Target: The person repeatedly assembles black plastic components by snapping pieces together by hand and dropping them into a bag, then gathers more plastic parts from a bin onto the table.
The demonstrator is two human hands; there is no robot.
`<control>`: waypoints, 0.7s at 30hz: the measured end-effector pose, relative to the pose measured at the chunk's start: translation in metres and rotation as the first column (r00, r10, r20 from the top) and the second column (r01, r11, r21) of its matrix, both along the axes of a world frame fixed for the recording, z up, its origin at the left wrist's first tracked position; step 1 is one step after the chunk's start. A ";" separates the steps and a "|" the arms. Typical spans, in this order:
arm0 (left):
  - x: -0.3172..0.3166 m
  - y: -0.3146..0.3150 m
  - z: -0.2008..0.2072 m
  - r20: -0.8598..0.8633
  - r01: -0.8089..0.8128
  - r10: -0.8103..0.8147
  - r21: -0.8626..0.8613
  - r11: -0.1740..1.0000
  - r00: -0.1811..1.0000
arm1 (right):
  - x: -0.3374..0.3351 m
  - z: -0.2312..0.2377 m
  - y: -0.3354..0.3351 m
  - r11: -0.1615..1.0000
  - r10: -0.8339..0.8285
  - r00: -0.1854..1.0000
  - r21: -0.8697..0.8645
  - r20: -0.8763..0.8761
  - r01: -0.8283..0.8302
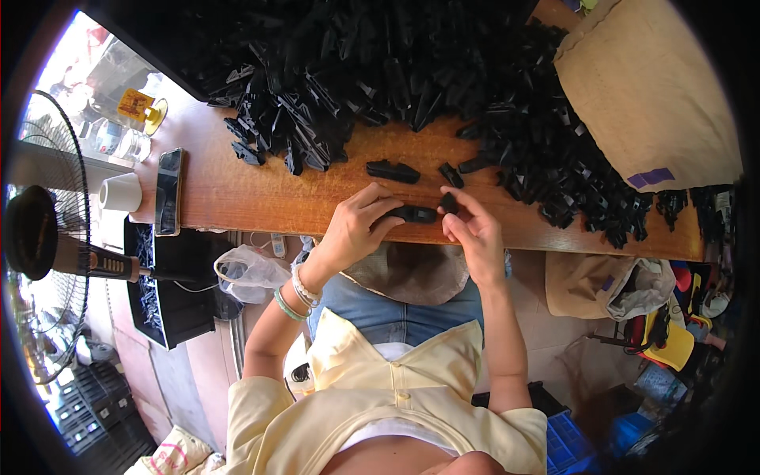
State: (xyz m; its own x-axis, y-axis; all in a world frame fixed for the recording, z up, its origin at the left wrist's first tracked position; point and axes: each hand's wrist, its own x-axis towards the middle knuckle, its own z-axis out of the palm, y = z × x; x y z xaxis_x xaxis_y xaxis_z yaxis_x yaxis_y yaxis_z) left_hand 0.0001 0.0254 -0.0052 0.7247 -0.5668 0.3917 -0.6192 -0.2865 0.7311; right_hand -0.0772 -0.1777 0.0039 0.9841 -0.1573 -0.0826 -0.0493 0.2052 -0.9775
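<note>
1 fan [32, 232] far left; 1 phone [169, 192] near white cylinder [120, 192]; plastic bag [255, 273]; blue crate [568, 443], lower right.

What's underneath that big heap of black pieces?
The brown wooden tabletop shows along the near edge of the heap; farther in, the heap covers the surface, so anything else beneath can't be seen.

On the table [261, 194], a phone [169, 192] lies left of heaped parts [404, 71].
</note>
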 end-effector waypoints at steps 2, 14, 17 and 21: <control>0.001 -0.001 0.001 -0.007 0.001 -0.001 0.003 1.000 1.000 | -0.003 0.005 -0.002 0.983 0.040 0.999 -0.178 -0.024 -0.044; 0.000 0.000 0.006 -0.035 0.000 0.001 0.011 1.000 0.999 | 0.002 0.001 -0.015 0.700 0.140 0.958 -0.710 0.250 0.083; 0.000 -0.001 0.007 -0.037 0.021 -0.021 -0.003 1.000 0.999 | 0.002 0.002 -0.015 0.684 0.134 0.963 -0.725 0.233 0.080; 0.001 -0.005 0.008 -0.014 0.070 -0.070 0.001 0.998 0.997 | 0.012 0.002 -0.014 0.694 0.224 0.944 -0.720 0.241 0.019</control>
